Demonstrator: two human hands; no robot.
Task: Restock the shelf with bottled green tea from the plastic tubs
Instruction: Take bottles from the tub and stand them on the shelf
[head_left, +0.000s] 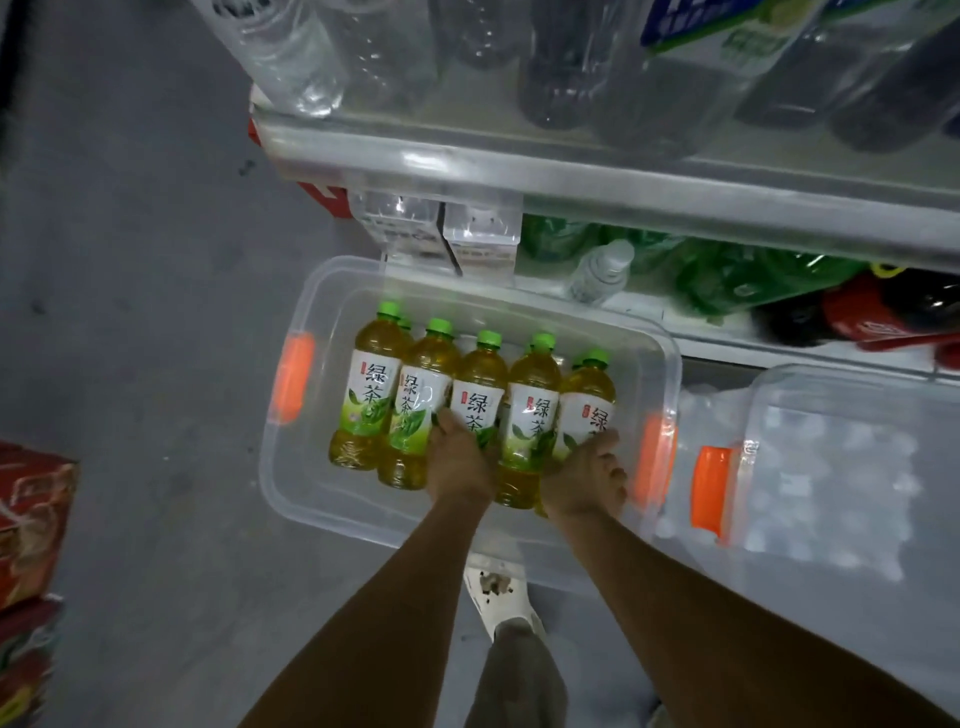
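Observation:
A clear plastic tub (291, 483) with orange handles sits on the floor below the shelf (571, 176). Several green tea bottles with green caps stand in it. My left hand (460, 460) grips the lower body of the middle bottle (478, 384). My right hand (587, 478) wraps around the base of the rightmost bottle (587, 400). The bottle between my hands (532, 410) and two bottles on the left (371, 389) stand untouched.
A second clear tub (841, 395), over packed white-capped bottles, sits to the right. The lower shelf holds green bottles (727, 275), a water bottle (602, 270) and red-labelled cola (883, 312). Red cartons (31, 519) stand at left. My foot (498, 592) is on the grey floor.

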